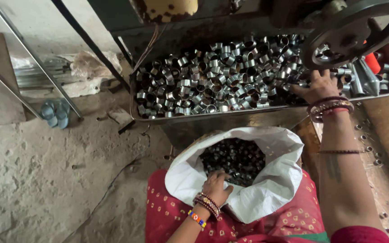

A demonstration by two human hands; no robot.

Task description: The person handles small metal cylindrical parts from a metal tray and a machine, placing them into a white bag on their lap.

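Left hand (215, 186): reaching down into the mouth of the white woven sack (273, 189) on the lap, fingers curling into the dark metal rings (237, 157) inside; the grip looks to be closing over a few rings, but the fingertips are buried, so I cannot tell whether anything is held.
Right hand (317, 86): stretching forward, palm down and fingers spreading, resting on the heap of shiny metal rings (217, 78); not gripping anything that shows.
Tray (212, 118): metal, sitting above and beyond the sack, rings piling across it.
Key relation: sack rings are lying just ahead of the left grip; tray rings are lying to the left of the right grip.
Nearby: black handwheel (354, 31) is standing just above the right hand.
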